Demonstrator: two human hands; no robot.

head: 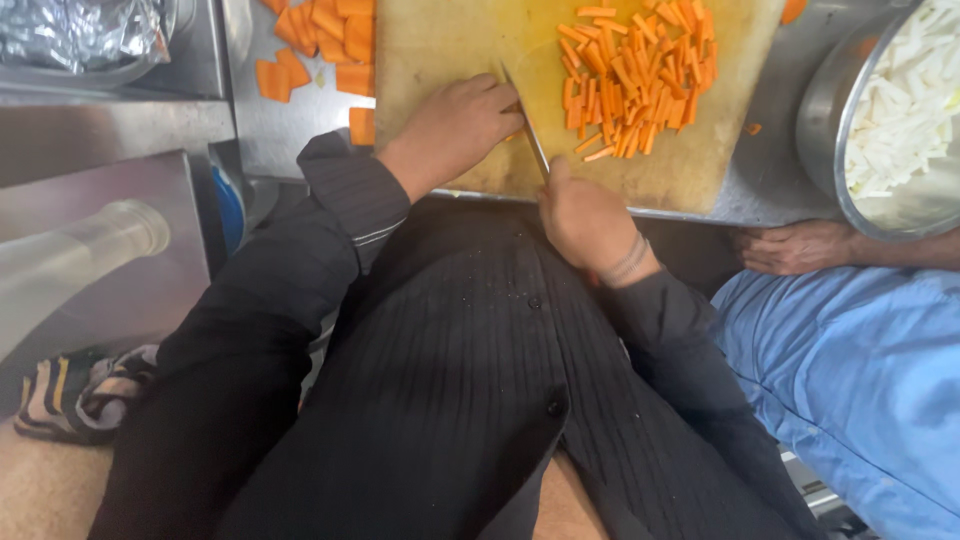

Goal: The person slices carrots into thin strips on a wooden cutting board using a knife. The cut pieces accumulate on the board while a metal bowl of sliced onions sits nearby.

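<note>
A steel counter (290, 130) carries a wooden cutting board (440, 40). On the board's right half lies a heap of carrot sticks (635, 80); thicker carrot slabs (320, 40) sit on the counter to the left. A steel bowl of white vegetable sticks (900, 110) stands at far right. The left hand (455, 125) presses down, fingers curled over a carrot piece hidden beneath. The right hand (585, 220) is closed around a knife (525, 120), whose blade lies just beside the left fingers.
</note>
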